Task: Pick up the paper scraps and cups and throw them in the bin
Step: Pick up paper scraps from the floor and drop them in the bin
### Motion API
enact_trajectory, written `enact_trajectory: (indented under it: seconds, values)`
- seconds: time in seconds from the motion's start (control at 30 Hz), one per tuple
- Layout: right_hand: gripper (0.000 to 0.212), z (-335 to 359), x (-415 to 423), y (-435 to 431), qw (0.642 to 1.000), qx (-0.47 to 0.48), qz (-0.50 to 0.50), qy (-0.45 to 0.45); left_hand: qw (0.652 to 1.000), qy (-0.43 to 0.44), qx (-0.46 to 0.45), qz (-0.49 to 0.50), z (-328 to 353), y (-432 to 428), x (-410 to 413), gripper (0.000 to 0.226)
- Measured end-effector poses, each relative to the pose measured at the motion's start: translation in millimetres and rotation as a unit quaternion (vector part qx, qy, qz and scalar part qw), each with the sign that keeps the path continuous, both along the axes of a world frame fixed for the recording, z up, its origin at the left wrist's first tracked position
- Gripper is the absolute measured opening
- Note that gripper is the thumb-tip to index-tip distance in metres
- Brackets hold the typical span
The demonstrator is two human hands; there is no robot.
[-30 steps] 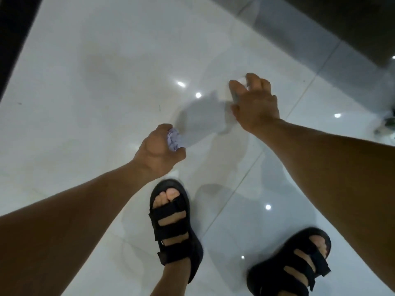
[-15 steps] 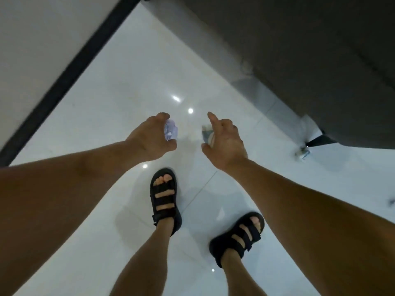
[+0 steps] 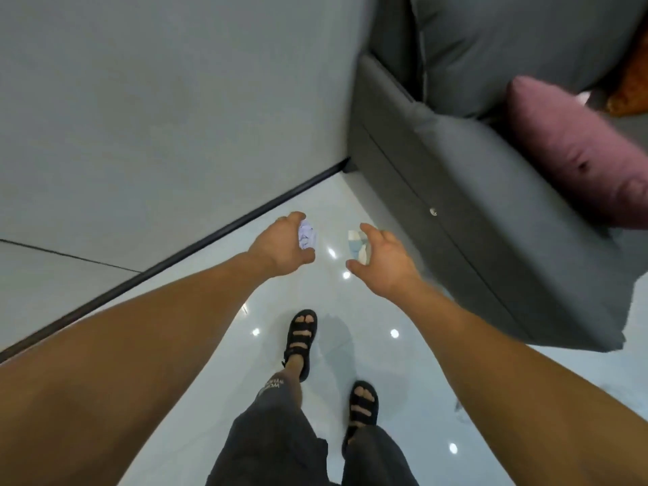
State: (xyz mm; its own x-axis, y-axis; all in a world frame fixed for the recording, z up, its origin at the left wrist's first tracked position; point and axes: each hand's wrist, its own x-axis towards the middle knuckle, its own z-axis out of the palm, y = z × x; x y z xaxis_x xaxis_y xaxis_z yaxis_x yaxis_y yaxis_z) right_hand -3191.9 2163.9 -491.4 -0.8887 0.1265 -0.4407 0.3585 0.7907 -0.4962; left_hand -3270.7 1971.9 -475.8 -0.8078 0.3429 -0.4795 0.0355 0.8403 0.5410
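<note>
Carrying both finds at mid-frame: my left hand curls round a crumpled pale-lilac paper scrap, my right hand pinches a white-and-blue paper piece — cup or scrap, can't tell. Held out front ready for dropping, I'd judge; no bin in view. White print on the dark shorts — unreadable.

Right fingers half hide a pale item, whether cup or scrap unclear.

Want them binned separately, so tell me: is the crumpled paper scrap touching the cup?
Apart. The head view shows a strip of floor between the crumpled paper scrap in the left hand and the cup in the right hand.
</note>
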Motion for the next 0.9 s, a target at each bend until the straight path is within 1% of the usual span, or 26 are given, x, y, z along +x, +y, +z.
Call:
enact_trajectory:
  seconds: [0.07,0.17,0.33,0.43,0.6,0.73,0.8,0.9]
  values:
    - [0.075,37,13,-14,0.999,0.001,0.045,0.02,0.999,0.016,0.011,0.038,38,-16,31,0.06]
    - [0.075,81,37,-39,0.994,0.006,0.098,0.051,0.996,0.042,0.021,0.078,86,-41,82,0.042]
    - [0.073,126,71,-98,0.979,0.013,0.192,0.073,0.981,0.053,0.022,0.183,136,-101,157,0.025]
    - [0.074,148,85,-144,0.962,0.025,0.258,0.086,0.968,0.065,0.019,0.242,160,-149,191,0.02]
    - [0.071,188,123,-256,0.916,0.031,0.383,0.116,0.923,0.103,0.039,0.369,189,-260,267,0.015]
    - [0.067,205,165,-363,0.879,0.036,0.457,0.134,0.89,0.125,0.031,0.437,199,-354,344,0.019]
    - [0.067,209,198,-421,0.86,0.029,0.49,0.138,0.879,0.121,0.015,0.461,202,-400,388,0.029]
    - [0.067,210,253,-508,0.817,0.012,0.556,0.151,0.848,0.128,-0.024,0.514,202,-466,452,0.048]
